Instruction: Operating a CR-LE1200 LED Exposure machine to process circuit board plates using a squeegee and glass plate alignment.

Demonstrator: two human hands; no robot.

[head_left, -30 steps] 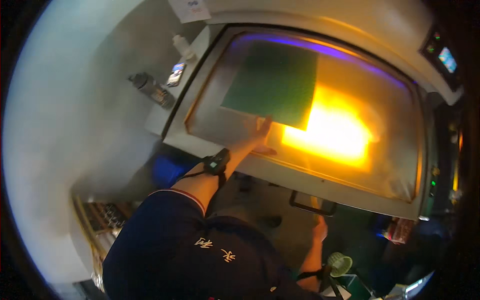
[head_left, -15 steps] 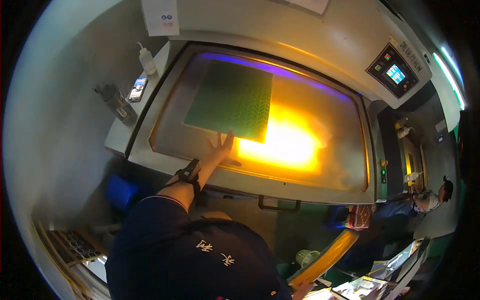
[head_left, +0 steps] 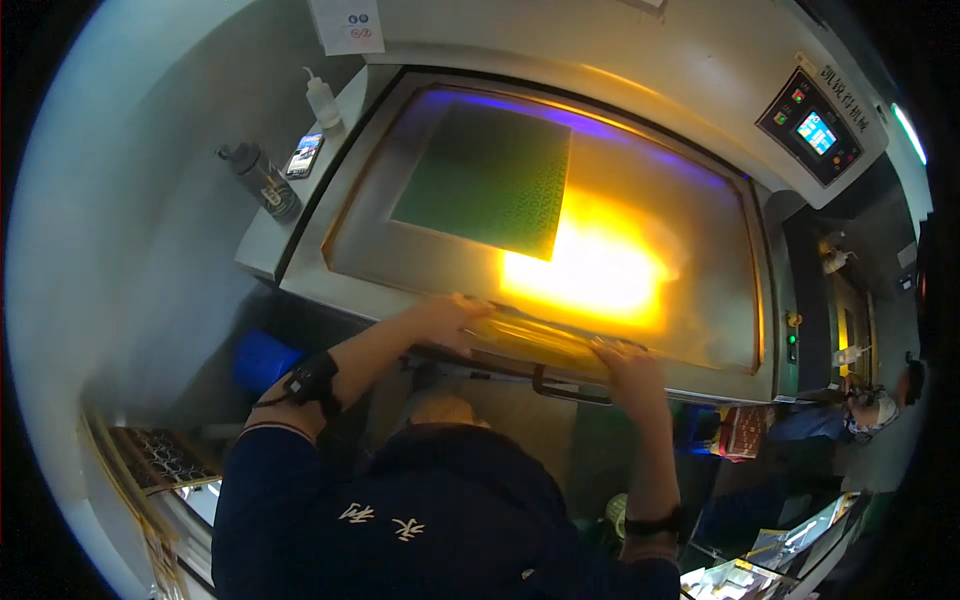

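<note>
My left hand (head_left: 446, 322) and my right hand (head_left: 632, 378) grip the two ends of a thin yellow panel (head_left: 540, 345), tilted and seen nearly edge-on. It is at the front edge of a large flat machine bed (head_left: 690, 310); whether it touches the bed I cannot tell. On the bed's left half, beyond my left hand, lies a green patterned sheet (head_left: 485, 180). A bright yellow glow (head_left: 600, 265) covers the bed just right of the sheet.
A white squeeze bottle (head_left: 322, 104), a phone (head_left: 304, 157) and a dark drinking bottle (head_left: 264, 186) stand along the left ledge. A control panel (head_left: 812, 130) is at the upper right. A handle (head_left: 570, 390) juts from the machine's front. Another person (head_left: 868, 412) is at the far right.
My left hand has left the area by the green sheet and taken hold of the panel. My right hand has brought the panel up from the lower right to the bed's front edge.
</note>
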